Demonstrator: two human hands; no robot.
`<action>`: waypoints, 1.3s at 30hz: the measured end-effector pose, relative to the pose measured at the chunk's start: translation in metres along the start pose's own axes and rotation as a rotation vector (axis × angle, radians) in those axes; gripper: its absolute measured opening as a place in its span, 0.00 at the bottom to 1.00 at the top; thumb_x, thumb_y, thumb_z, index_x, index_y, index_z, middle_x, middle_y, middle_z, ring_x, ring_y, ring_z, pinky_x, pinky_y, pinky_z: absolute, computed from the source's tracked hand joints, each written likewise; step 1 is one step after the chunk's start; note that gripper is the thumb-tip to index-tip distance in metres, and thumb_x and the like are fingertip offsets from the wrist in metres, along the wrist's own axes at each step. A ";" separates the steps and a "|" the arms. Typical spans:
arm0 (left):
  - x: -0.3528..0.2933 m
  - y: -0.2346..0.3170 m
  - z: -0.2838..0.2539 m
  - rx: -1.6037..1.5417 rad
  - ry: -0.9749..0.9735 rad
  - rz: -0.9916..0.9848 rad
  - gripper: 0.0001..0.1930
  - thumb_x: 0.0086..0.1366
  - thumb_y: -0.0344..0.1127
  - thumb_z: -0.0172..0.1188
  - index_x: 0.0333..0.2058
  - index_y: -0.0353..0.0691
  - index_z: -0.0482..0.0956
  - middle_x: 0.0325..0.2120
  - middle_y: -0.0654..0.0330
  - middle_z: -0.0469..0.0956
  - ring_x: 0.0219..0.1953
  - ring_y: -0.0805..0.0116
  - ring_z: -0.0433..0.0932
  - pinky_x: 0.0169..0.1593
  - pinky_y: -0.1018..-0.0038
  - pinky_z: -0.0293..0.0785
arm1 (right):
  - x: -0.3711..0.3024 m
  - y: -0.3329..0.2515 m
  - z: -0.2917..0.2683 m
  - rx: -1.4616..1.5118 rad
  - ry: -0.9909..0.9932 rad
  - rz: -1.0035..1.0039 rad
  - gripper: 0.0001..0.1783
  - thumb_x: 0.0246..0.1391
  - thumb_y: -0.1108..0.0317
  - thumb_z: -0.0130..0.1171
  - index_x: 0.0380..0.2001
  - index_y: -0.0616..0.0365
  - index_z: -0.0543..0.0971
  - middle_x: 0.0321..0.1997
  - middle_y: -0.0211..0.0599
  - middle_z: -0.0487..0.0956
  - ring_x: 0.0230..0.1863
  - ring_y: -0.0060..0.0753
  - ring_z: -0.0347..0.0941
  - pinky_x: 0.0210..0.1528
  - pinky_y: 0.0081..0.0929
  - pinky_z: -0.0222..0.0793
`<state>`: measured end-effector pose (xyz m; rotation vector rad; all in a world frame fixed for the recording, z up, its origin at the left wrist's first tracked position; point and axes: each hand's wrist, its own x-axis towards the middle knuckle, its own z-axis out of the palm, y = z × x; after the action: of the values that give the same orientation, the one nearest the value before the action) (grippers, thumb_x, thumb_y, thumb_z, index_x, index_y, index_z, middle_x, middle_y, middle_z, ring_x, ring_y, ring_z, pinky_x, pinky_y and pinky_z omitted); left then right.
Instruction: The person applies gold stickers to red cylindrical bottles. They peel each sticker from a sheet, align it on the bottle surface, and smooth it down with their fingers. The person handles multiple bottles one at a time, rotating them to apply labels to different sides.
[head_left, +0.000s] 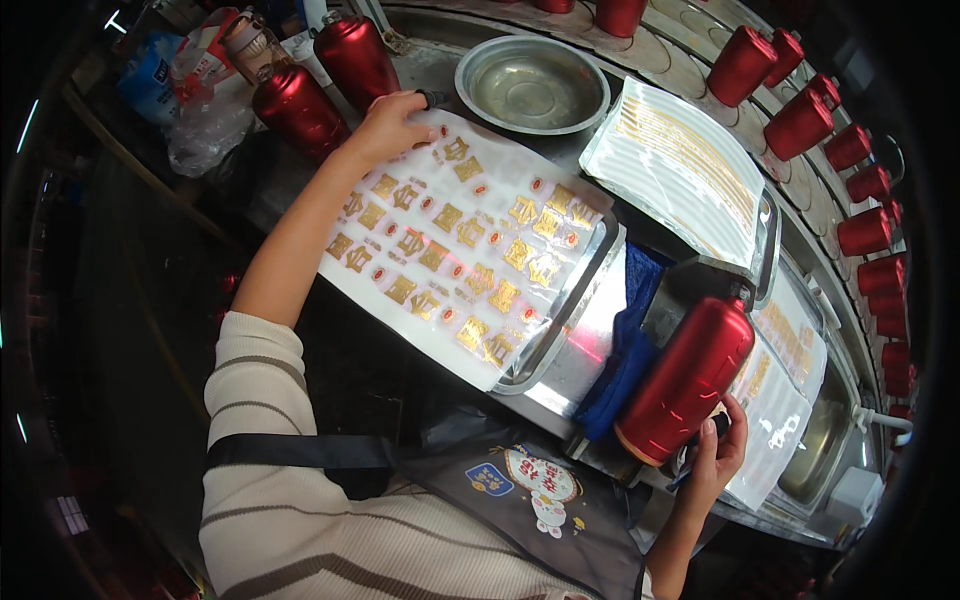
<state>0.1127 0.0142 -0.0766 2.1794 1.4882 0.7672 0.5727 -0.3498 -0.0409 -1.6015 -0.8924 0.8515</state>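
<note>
My left hand (392, 130) is at the far left corner of a large white decal sheet (375, 300) printed with gold characters and small red marks. Its thumb lies on the sheet and its fingers bend over the edge, with a black cover on one fingertip. Close to me on the right, a shiny red metal bottle (690, 380) stands tilted, its neck away from me. Beside the bottle's lower right side is my right hand (718, 455), fingers curled, a black piece at the fingertips. Whether it touches the bottle is unclear. The sheet rests partly over a metal tray (600, 270).
A metal basin of water (532, 88) sits beyond the sheet. A stack of striped gold decal sheets (690, 165) and a blue cloth (625, 340) lie nearby. Two red bottles (300, 110) stand far left by plastic bags (205, 130). More red bottles (800, 125) line a curved conveyor.
</note>
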 end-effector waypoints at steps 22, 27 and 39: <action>-0.106 0.184 0.007 -0.237 0.171 0.076 0.08 0.62 0.23 0.64 0.41 0.34 0.82 0.34 0.67 0.81 0.37 0.80 0.75 0.45 0.80 0.71 | -0.016 -0.002 0.011 -0.601 -0.144 -0.491 0.56 0.34 0.60 0.79 0.67 0.60 0.63 0.50 0.44 0.78 0.34 0.36 0.74 0.34 0.31 0.70; -0.139 0.268 0.035 -0.745 -0.109 0.118 0.10 0.59 0.21 0.66 0.41 0.31 0.82 0.32 0.58 0.84 0.38 0.73 0.81 0.46 0.75 0.76 | -0.013 0.010 0.012 -0.638 -0.111 -0.542 0.52 0.34 0.70 0.72 0.68 0.58 0.64 0.38 0.45 0.75 0.30 0.38 0.73 0.31 0.31 0.70; -0.102 0.338 0.122 -1.097 -0.161 0.049 0.07 0.62 0.25 0.65 0.38 0.31 0.81 0.31 0.64 0.82 0.35 0.81 0.77 0.42 0.80 0.75 | -0.007 -0.018 0.004 -0.420 -0.260 -0.372 0.45 0.37 0.68 0.72 0.64 0.56 0.70 0.39 0.41 0.73 0.27 0.25 0.71 0.26 0.20 0.65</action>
<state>0.4040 -0.2035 0.0072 1.3705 0.6385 1.0512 0.5634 -0.3514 -0.0232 -1.6182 -1.5810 0.6402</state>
